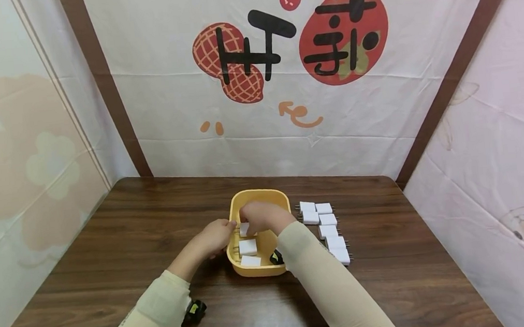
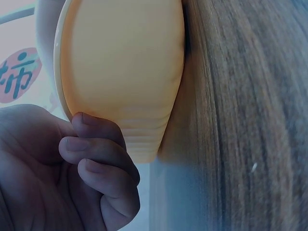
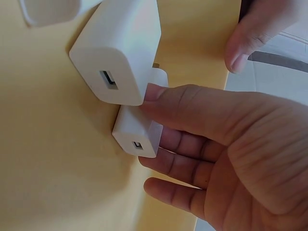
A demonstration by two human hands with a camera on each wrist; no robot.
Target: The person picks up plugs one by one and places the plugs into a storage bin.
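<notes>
A yellow plastic bin [image 1: 263,271] stands on the table, with white USB wall chargers inside it. My left hand [image 1: 215,237] grips its left rim, thumb over the edge. In the left wrist view, the curled fingers [image 2: 108,175] lie against the bin's outer wall [image 2: 125,62]. My right hand [image 1: 263,216] reaches into the bin and holds a white charger [image 3: 136,132] between thumb and fingers, its USB port showing. A nearer charger [image 3: 113,57] stands right by the thumb. In the head view, two more chargers, one in the middle [image 1: 248,247] and one at the front [image 1: 250,261], sit along the left wall.
Several white chargers [image 1: 328,231] lie in two staggered columns right of the bin, prongs pointing outward. The dark wood table [image 1: 155,230] reaches back to a printed fabric wall [image 1: 260,148]. Fabric panels also stand at both sides. Small black wrist cameras [image 1: 195,310] sit below the sleeves.
</notes>
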